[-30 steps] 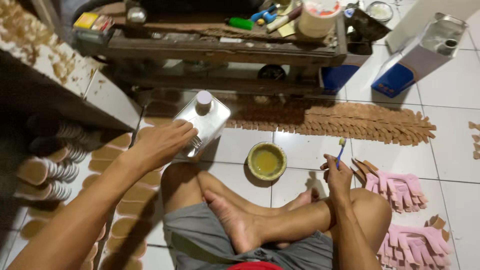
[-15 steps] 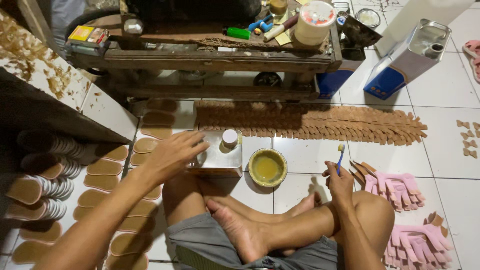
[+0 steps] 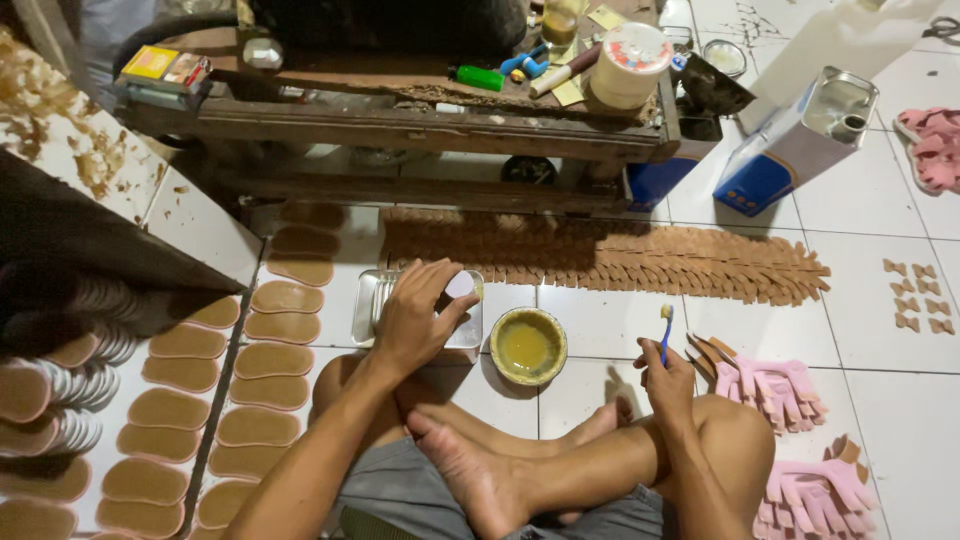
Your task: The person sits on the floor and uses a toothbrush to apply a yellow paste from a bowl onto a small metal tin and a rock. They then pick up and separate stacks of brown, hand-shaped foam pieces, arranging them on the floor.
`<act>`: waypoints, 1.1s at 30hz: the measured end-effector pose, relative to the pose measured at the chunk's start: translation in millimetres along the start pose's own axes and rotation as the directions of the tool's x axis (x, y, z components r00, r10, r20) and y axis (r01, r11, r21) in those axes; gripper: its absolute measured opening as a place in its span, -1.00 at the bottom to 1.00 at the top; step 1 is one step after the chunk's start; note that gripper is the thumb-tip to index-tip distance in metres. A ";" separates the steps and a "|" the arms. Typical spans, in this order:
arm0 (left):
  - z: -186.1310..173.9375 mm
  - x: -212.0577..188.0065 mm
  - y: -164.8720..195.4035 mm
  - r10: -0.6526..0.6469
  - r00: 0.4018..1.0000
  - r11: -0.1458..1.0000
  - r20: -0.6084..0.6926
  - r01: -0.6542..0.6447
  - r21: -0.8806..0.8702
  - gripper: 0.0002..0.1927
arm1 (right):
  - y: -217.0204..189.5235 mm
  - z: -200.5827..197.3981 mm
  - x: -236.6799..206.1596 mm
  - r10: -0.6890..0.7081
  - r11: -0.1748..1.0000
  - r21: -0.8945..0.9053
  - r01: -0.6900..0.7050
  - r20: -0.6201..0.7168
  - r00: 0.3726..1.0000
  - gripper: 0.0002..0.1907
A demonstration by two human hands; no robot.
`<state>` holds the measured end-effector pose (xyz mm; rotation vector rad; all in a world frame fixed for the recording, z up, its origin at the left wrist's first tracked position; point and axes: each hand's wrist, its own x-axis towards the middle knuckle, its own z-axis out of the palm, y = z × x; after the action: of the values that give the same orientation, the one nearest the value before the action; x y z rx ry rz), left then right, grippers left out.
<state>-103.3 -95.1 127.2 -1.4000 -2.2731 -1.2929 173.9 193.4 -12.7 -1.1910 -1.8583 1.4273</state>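
I sit cross-legged on a white tiled floor. My left hand [image 3: 418, 318] rests on top of a square metal can [image 3: 372, 306] lying on the floor, with its fingers around the can's white cap [image 3: 461, 285]. A small round bowl [image 3: 528, 346] of yellow glue stands just right of the can. My right hand [image 3: 668, 375] is above my right knee and holds a blue-handled brush [image 3: 666, 325] upright, bristles up.
Brown insoles [image 3: 275, 360] lie in rows at my left. A long row of brown strips [image 3: 610, 260] runs across the floor ahead. Pink cut pieces [image 3: 775, 385] lie at my right. A low wooden bench [image 3: 400, 110] with tools and a blue-and-silver can [image 3: 795, 145] stand beyond.
My left hand brought the metal can down from a raised, tilted hold and laid it on the floor left of the bowl, then closed on its cap. The right hand stayed put.
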 end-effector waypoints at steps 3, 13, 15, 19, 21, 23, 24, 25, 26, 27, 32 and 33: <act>-2.0 -6.8 -3.1 -0.213 0.976 0.968 -0.037 0.205 -0.147 -0.58 | -0.4 7.9 0.1 0.040 0.999 0.018 -0.040 0.023 0.999 -0.68; -29.4 -50.9 5.4 -0.304 0.839 0.938 -0.452 0.182 -0.295 -0.58 | 3.5 13.7 -2.2 0.010 0.997 -0.078 -0.004 0.079 0.997 -0.69; -19.1 -60.9 17.1 -0.186 0.910 0.981 -0.369 0.196 -0.012 -0.55 | 3.4 17.1 -1.6 0.039 0.997 -0.072 -0.033 0.080 0.996 -0.70; -3.6 -64.4 26.3 -0.072 0.955 0.941 -0.287 0.160 0.297 -0.61 | 0.5 21.0 -2.3 0.015 0.995 -0.100 -0.005 0.105 0.994 -0.71; 0.9 -69.1 29.7 -0.062 0.949 0.934 -0.310 0.165 0.317 -0.63 | 0.3 19.0 -2.1 0.015 0.992 -0.126 -0.004 0.091 0.996 -0.70; 8.8 -84.7 38.4 -0.037 0.936 0.953 -0.351 0.138 0.269 -0.59 | -0.4 15.9 -1.3 0.013 0.990 -0.143 -0.001 0.085 0.996 -0.71; 17.0 -96.0 44.6 -0.071 0.952 0.976 -0.297 0.128 0.174 -0.60 | -0.3 14.3 -0.6 0.019 0.988 -0.153 -0.007 0.077 0.997 -0.72; 26.9 -110.9 52.9 -0.101 0.966 0.990 -0.237 0.122 0.075 -0.62 | -0.1 14.3 0.5 0.023 0.992 -0.125 -0.013 0.074 0.997 -0.70; 38.3 -126.4 59.2 -0.125 0.977 0.992 -0.175 0.123 -0.023 -0.63 | 0.4 15.2 1.8 0.025 0.995 -0.096 -0.018 0.073 0.997 -0.69; 57.0 -140.8 67.0 -0.387 0.918 0.891 -0.090 0.346 -0.294 -0.59 | 1.1 16.6 2.2 0.063 0.998 -0.023 -0.061 0.098 0.993 -0.68; 151.8 -168.1 53.0 -0.816 0.323 -0.235 0.479 0.572 -0.786 -0.38 | 3.9 44.2 2.6 0.083 0.962 0.227 -0.150 0.281 0.956 -0.59; 162.4 -170.2 45.7 -0.807 0.303 -0.275 0.506 0.566 -0.777 -0.37 | 3.8 53.2 2.1 0.090 0.953 0.252 -0.170 0.299 0.950 -0.59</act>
<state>69.9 -75.0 -37.2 0.6910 -2.0089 -3.2807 131.2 169.1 -33.5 -1.0293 -1.7084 1.9489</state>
